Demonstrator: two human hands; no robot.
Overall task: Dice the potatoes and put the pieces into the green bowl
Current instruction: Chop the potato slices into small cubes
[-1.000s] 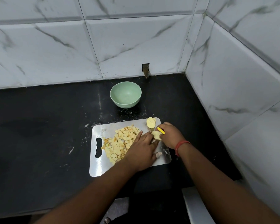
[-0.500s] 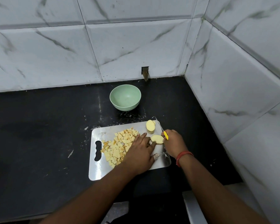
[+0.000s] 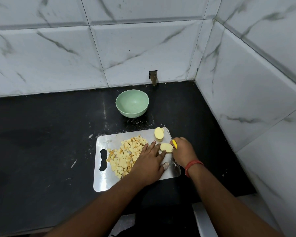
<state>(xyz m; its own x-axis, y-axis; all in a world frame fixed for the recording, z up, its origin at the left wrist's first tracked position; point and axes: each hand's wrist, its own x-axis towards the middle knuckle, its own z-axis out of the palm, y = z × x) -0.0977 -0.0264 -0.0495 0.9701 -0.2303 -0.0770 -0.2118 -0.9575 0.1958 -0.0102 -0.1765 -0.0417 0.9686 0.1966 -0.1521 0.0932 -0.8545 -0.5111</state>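
The single head-worn camera is looking forward and steeply down from above the near edge of the black worktop (image 3: 41, 151), facing its far right corner where two tiled walls (image 3: 126, 48) are meeting. It is sitting close, both forearms reaching in from the bottom, its wide lens bending the tile lines.

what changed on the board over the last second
The right hand drew the yellow-handled knife back to the right, uncovering the potato slice it had been over. The left hand stayed flat with its fingertips on that slice. The diced pile, the other potato piece, the steel board and the empty green bowl kept their places.
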